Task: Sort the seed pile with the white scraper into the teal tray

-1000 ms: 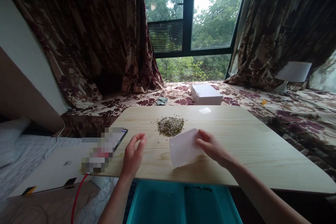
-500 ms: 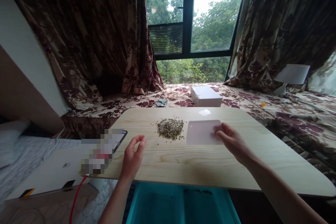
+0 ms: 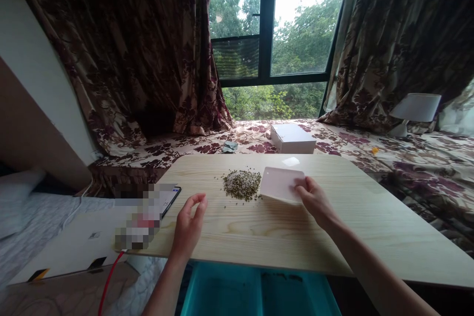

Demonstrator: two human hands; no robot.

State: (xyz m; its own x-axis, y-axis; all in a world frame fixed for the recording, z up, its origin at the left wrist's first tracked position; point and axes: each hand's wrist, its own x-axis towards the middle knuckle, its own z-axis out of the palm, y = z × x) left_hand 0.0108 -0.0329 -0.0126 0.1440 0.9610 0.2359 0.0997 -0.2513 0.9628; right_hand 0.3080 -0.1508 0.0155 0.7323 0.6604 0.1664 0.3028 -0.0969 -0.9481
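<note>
The right hand [image 3: 313, 199] pinches the right end of a white sheet [image 3: 282, 185], its thumb on top and the other fingers partly hidden; the sheet's left edge is just beside a pile of small green and white grains [image 3: 241, 184] on the wooden table [image 3: 237, 227]. Whether the sheet touches the tabletop is hard to tell. The left hand [image 3: 189, 222] holds nothing visible, thumb and forefinger curled with a narrow gap; its remaining fingers are hidden. Pixelation covers much of the phone [image 3: 171, 201], and the picture's bottom edge cuts off the teal bin [image 3: 225, 289].
</note>
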